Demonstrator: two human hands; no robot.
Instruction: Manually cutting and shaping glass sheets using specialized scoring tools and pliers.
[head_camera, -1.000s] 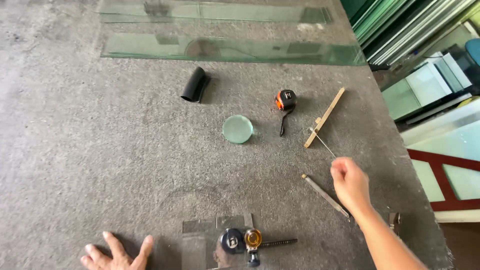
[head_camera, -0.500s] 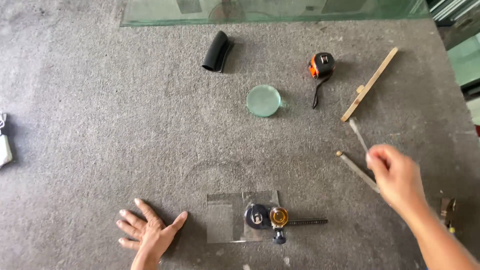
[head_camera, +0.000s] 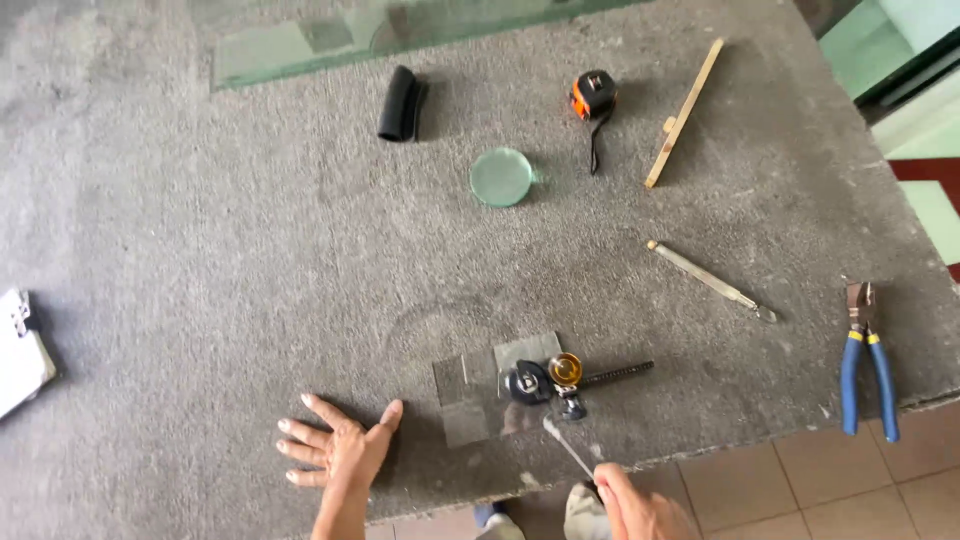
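Head view down onto the grey felt desk (head_camera: 200, 260): my left hand (head_camera: 340, 450) lies flat, palm down, fingers spread, holding nothing, near the front edge. My right hand (head_camera: 640, 515), low at the frame's bottom, is closed around the handle of a thin glass cutter (head_camera: 567, 447) whose tip points up and left toward the square glass pane (head_camera: 480, 390). That pane lies between my hands, just right of the left one, and carries one circle cutter (head_camera: 565, 375) with a black suction base, brass knob and dark rod.

Beyond my hands: one round glass disc (head_camera: 502, 177), one black roll (head_camera: 398, 103), one orange tape measure (head_camera: 593, 97), one wooden stick (head_camera: 684, 112). Right of my right hand lie one second pen-shaped cutter (head_camera: 710, 281) and one pair of blue-handled pliers (head_camera: 866, 362). Far left of my left hand sits one white object (head_camera: 22, 352).
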